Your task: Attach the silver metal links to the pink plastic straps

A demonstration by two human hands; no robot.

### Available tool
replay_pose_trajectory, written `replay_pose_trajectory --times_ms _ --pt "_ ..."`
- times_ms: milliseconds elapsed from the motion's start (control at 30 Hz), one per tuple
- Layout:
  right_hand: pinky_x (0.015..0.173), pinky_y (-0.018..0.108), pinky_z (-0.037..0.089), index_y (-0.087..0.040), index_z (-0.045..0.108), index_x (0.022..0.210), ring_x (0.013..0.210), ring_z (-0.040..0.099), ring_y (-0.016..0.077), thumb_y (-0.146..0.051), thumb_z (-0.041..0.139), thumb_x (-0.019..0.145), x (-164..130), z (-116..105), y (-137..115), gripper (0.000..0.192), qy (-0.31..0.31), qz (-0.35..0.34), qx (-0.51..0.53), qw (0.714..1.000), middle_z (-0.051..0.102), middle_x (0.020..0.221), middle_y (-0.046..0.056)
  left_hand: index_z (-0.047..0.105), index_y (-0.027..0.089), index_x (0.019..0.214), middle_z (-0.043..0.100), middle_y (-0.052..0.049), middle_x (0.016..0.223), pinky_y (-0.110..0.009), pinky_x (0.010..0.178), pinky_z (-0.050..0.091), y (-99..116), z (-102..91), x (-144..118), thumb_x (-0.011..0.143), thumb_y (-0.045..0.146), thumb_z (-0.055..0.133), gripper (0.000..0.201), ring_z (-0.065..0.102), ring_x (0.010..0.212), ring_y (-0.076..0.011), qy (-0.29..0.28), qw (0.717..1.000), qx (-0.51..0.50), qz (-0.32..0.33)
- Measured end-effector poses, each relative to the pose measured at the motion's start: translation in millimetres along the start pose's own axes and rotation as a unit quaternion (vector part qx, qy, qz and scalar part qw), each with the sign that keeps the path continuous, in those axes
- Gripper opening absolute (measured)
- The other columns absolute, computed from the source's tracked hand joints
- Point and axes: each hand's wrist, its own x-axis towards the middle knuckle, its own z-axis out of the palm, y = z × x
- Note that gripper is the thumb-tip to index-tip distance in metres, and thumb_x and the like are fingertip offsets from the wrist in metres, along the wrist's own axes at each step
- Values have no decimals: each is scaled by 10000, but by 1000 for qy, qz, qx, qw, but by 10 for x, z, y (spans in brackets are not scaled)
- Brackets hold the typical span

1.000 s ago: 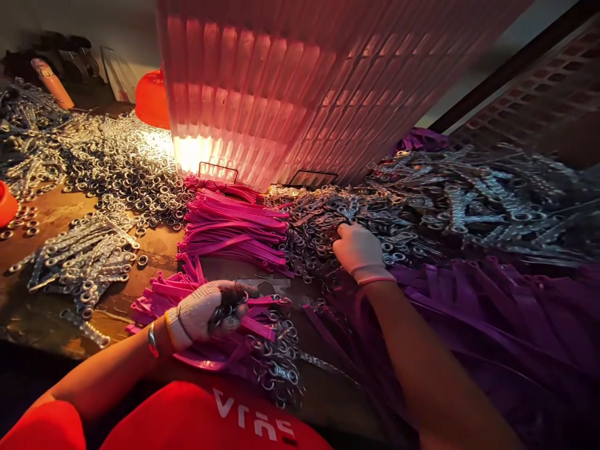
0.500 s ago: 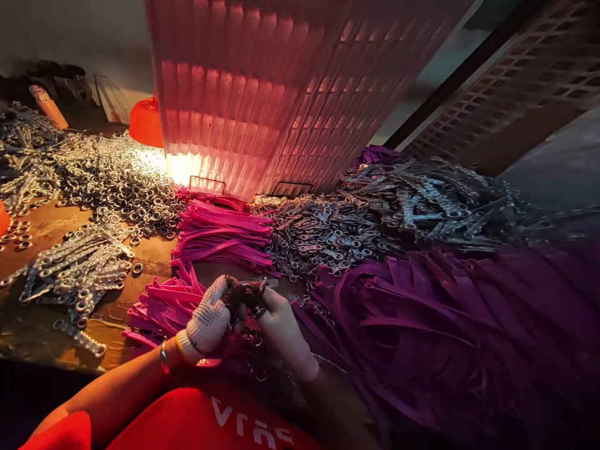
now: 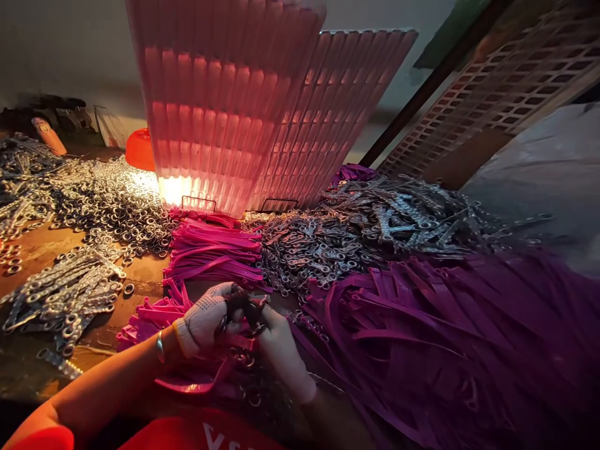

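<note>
My left hand, in a white dotted glove with dark fingertips, is closed with its fingers bent inward. Close beside it, my right hand, also gloved, pinches at the same spot. A small shiny bit of metal shows by the right fingertips, but the dark glove tips hide most of what is gripped. Just under the hands, a magenta strap curves toward my body, with several metal rings near it. More magenta straps lie beside and behind my left hand.
Purple straps heap up on the right. Metal link pieces pile behind the hands, more links at left, with loose rings behind. A red lamp shines beside upright ribbed clear panels. A magenta bundle lies before them.
The view has tilted up and shifted slightly right, so the panel tops show. Both hands stay together, with a little more of the strap below them visible.
</note>
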Motion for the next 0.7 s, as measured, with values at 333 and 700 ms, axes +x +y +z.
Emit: replay_pose_trajectory --times_ms 333,700 --pt "728 314 503 -170 709 885 812 636 246 -476 434 915 196 -90 334 412 41 25 25 999 716 816 74 560 171 662 568 -59 701 -267 720 460 641 12 1685 735 50 646 165 602 833 -214 133 922 334 147" --pt "811 305 470 -198 681 940 899 604 212 -92 418 809 203 -180 139 312 39 -64 -113 991 702 967 82 576 143 741 516 10 564 -197 449 330 432 -137 654 876 426 549 315 433 463 -81 82 966 223 101"
